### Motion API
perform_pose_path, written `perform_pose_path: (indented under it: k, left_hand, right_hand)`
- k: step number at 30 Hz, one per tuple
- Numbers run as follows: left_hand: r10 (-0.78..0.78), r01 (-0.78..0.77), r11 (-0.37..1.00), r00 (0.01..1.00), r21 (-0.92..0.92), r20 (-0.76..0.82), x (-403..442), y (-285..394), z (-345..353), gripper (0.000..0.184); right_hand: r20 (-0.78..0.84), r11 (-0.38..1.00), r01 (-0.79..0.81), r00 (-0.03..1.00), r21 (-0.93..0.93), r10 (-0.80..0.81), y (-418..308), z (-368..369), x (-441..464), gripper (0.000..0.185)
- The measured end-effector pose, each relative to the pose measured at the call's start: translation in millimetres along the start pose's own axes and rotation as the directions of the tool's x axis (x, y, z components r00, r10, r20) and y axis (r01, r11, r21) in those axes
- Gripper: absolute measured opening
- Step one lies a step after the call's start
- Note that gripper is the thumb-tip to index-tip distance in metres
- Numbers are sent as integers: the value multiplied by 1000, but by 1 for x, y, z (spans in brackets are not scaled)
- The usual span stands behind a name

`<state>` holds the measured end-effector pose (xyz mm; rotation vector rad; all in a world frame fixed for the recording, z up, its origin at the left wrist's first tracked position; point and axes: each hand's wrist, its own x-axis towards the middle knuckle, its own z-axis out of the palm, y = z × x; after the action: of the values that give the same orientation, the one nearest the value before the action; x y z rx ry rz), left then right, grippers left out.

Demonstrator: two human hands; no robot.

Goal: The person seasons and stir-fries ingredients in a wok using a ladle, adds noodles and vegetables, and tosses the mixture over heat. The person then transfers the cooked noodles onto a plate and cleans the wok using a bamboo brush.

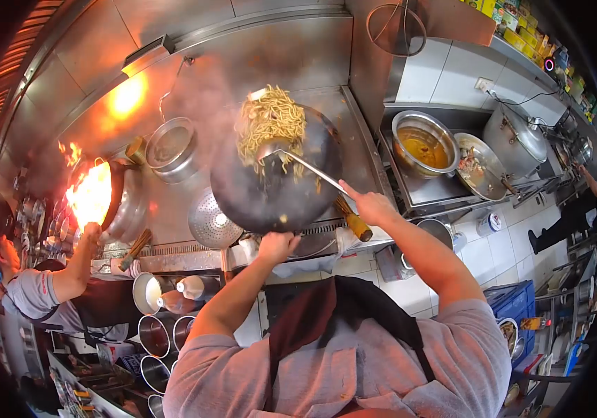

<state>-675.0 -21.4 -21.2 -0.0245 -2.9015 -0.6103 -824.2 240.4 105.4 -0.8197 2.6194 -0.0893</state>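
My left hand [279,247] is closed on the near edge of a large dark wok [270,202], at its handle. Fingers wrapped, my right hand [371,205] grips the long metal handle of a ladle [309,167]. The ladle's bowl is against a mass of brown noodles [274,122] at the wok's far side. The noodles look heaped up, with a paler piece on top. Steam rises over the wok's left side.
At left a co-worker [48,285] holds a flaming wok [93,195]. A perforated strainer [215,219] and a metal pot [171,148] sit left of my wok. Right stand a bowl of brown liquid [424,145], a food pan [481,167] and a bamboo brush [359,226].
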Motion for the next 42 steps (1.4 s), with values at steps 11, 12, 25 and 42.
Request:
perform_pose_path:
  k: [11, 12, 25, 42]
  left_hand:
    - [-63, 75, 996, 980, 54, -191, 113, -10, -23, 36]
    - [-57, 68, 996, 982, 51, -180, 103, -16, -1, 35]
    - [-79, 81, 997, 994, 15, -81, 107, 9, -70, 37]
    - [-32, -25, 986, 945, -168, -326, 62, 4, -23, 48]
  right_hand:
    - [35, 954, 297, 954, 30, -298, 59, -43, 9, 84]
    - [64, 990, 140, 988, -31, -137, 38, -33, 17, 83]
    - [130, 947, 276, 946, 166, -298, 74, -69, -9, 82]
    - [103, 956, 182, 972, 229, -210, 64, -66, -73, 76]
